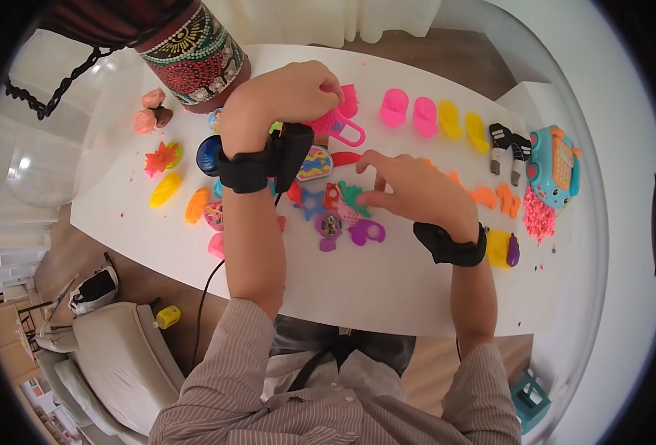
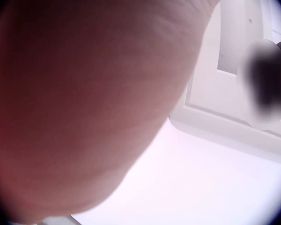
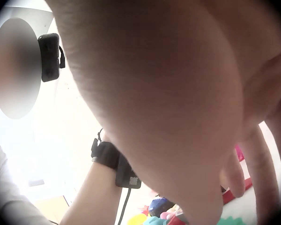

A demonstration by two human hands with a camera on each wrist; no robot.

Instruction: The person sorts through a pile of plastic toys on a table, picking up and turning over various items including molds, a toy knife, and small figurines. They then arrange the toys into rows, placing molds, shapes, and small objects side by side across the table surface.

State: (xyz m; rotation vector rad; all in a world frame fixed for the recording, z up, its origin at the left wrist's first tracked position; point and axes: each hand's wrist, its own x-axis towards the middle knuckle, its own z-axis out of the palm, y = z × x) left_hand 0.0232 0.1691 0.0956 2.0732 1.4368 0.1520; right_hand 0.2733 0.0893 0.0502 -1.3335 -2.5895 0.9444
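My left hand (image 1: 298,93) arches over the table's far middle with its fingers curled downward. Right at its fingertips lies a pink toy with a looped handle (image 1: 353,134), partly covered by the hand; I cannot tell whether the fingers grip it. Beside it is a small pink block (image 1: 348,101). My right hand (image 1: 417,189) hovers palm down, thumb and forefinger spread apart with nothing between them. Close by its thumb are a green toy (image 1: 351,194) and a pink one (image 1: 348,213). A red piece (image 1: 346,159) lies between the hands. The left wrist view shows mostly skin.
Pink slipper-shaped pieces (image 1: 394,107) and yellow ones (image 1: 449,120) line the far side. At right stand a blue toy (image 1: 552,166) and pink crumbs (image 1: 539,216). A blue star (image 1: 312,204) lies mid-table. A large dotted vase (image 1: 202,63) stands far left.
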